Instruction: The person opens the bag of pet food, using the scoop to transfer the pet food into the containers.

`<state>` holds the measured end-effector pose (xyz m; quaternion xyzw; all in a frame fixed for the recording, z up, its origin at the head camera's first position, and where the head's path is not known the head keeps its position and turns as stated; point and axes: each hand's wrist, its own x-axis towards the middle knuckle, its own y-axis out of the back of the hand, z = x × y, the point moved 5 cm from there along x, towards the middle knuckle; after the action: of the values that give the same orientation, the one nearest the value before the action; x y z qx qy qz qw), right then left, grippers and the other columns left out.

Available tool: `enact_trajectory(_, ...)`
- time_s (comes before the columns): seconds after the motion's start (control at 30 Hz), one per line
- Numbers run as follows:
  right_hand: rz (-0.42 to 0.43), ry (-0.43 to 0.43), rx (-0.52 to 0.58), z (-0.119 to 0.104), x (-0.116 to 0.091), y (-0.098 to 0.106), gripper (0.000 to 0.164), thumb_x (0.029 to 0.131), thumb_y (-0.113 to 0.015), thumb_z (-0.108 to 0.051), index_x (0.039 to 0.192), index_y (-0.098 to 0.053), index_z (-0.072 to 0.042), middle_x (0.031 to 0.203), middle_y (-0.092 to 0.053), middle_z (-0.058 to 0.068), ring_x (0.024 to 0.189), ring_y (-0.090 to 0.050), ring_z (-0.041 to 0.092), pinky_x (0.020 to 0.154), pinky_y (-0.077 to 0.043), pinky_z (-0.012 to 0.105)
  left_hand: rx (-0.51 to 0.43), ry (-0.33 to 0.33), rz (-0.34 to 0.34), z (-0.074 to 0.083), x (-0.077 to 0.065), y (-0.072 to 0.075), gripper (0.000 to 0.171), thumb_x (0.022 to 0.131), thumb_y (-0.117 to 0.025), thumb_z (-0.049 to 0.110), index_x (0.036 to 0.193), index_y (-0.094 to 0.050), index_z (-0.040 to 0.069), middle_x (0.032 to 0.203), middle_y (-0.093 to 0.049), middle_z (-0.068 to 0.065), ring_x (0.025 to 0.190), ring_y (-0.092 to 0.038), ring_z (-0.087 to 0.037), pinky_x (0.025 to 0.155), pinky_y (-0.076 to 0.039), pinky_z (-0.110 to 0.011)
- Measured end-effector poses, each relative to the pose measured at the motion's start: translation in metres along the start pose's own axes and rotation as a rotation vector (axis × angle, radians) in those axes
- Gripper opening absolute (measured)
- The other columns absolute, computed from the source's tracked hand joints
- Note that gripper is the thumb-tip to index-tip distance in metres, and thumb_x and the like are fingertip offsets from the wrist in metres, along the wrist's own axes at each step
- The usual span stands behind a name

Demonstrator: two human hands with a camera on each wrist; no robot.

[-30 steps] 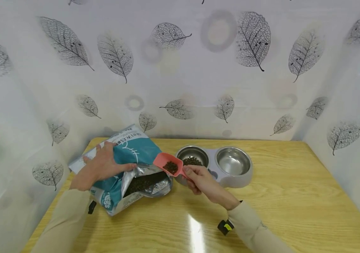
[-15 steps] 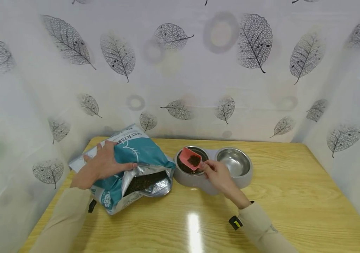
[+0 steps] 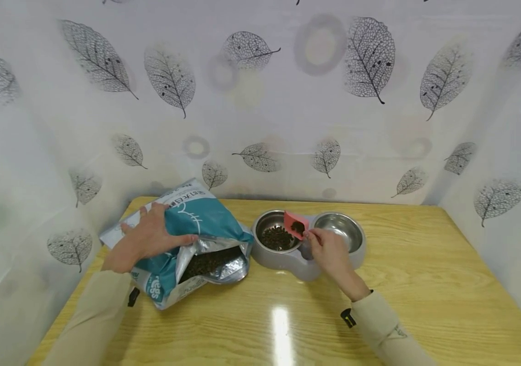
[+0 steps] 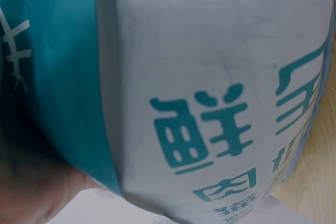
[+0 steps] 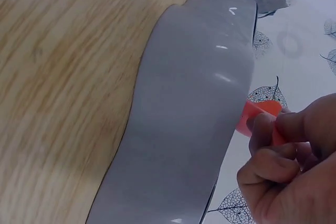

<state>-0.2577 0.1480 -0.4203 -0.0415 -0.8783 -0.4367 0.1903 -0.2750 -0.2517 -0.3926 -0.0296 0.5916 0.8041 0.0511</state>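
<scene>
My left hand (image 3: 148, 236) lies spread over a teal and white bag of pet food (image 3: 207, 213), thumb along its torn mouth. Brown kibble (image 3: 207, 264) shows inside the silvery opening. My right hand (image 3: 331, 254) pinches the handle of a small pink scoop (image 3: 292, 221), which carries some kibble. That scoop hangs over the right rim of the left steel bowl (image 3: 262, 221); more kibble lies in the bottom of this bowl. In the right wrist view, my thumb and curled fingers (image 5: 265, 129) grip the scoop's handle beside the grey bowl stand (image 5: 184, 87).
A second steel bowl (image 3: 347, 229), partly behind my right hand, sits in the same grey double stand. Everything rests on a wooden table (image 3: 224, 330). Leaf-patterned white curtains (image 3: 260, 101) enclose its back and sides.
My right hand has carried the loaded scoop rightward from beside the bag's mouth, across the left bowl, to its right rim. My left hand stays on the bag.
</scene>
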Motion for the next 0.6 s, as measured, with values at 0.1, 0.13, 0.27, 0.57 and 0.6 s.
enact_trajectory(0.1, 0.018, 0.033, -0.035, -0.0011, 0.0005, -0.0004, 0.019, 0.092, -0.061, -0.017, 0.079, -0.071, -0.008, 0.055, -0.052, -0.003, 0.051, -0.042, 0.01, 0.049, -0.034, 0.025, -0.005, -0.002, 0.004, -0.0007, 0.0001, 0.0004, 0.132, 0.058, -0.05, 0.092, 0.148, -0.015, 0.001, 0.149, -0.021, -0.029, 0.138, -0.006, -0.056, 0.082, -0.001, -0.088)
enact_trajectory(0.13, 0.02, 0.041, -0.045, -0.0014, 0.0004, -0.0004, 0.02, 0.092, -0.061, -0.017, 0.077, -0.07, -0.007, 0.055, -0.051, -0.003, 0.05, -0.042, 0.01, 0.048, -0.033, 0.025, -0.006, -0.003, 0.005, -0.0007, 0.0002, 0.0002, 0.132, 0.058, -0.05, 0.092, 0.148, -0.015, 0.001, 0.149, -0.021, -0.028, 0.138, -0.006, -0.056, 0.082, -0.001, -0.088)
enact_trajectory(0.27, 0.03, 0.068, -0.089, -0.0028, -0.0001, -0.0007, 0.023, 0.092, -0.062, -0.018, 0.073, -0.068, -0.008, 0.054, -0.05, -0.003, 0.049, -0.041, 0.009, 0.047, -0.033, 0.024, -0.005, -0.004, 0.007, -0.0017, 0.0009, -0.0006, 0.133, 0.057, -0.05, 0.092, 0.148, -0.015, 0.001, 0.149, -0.021, -0.028, 0.138, -0.006, -0.055, 0.082, -0.002, -0.088)
enact_trajectory(0.57, 0.076, 0.12, -0.185, -0.0052, -0.0035, -0.0019, 0.016, 0.091, -0.064, -0.018, 0.089, -0.072, -0.005, 0.068, -0.06, 0.006, 0.059, -0.053, 0.018, 0.05, -0.042, 0.033, 0.006, 0.001, -0.001, -0.0025, 0.0016, -0.0011, 0.134, 0.057, -0.049, 0.093, 0.148, -0.014, 0.001, 0.149, -0.02, -0.029, 0.138, -0.005, -0.055, 0.083, -0.001, -0.088)
enact_trajectory(0.6, 0.075, 0.123, -0.187, -0.0052, -0.004, -0.0024, 0.016, 0.091, -0.064, -0.018, 0.089, -0.072, -0.005, 0.068, -0.06, 0.007, 0.058, -0.053, 0.018, 0.049, -0.041, 0.032, 0.006, 0.002, -0.001, -0.0026, 0.0016, -0.0011, 0.134, 0.057, -0.049, 0.093, 0.148, -0.014, 0.001, 0.149, -0.02, -0.029, 0.138, -0.005, -0.055, 0.083, -0.001, -0.088)
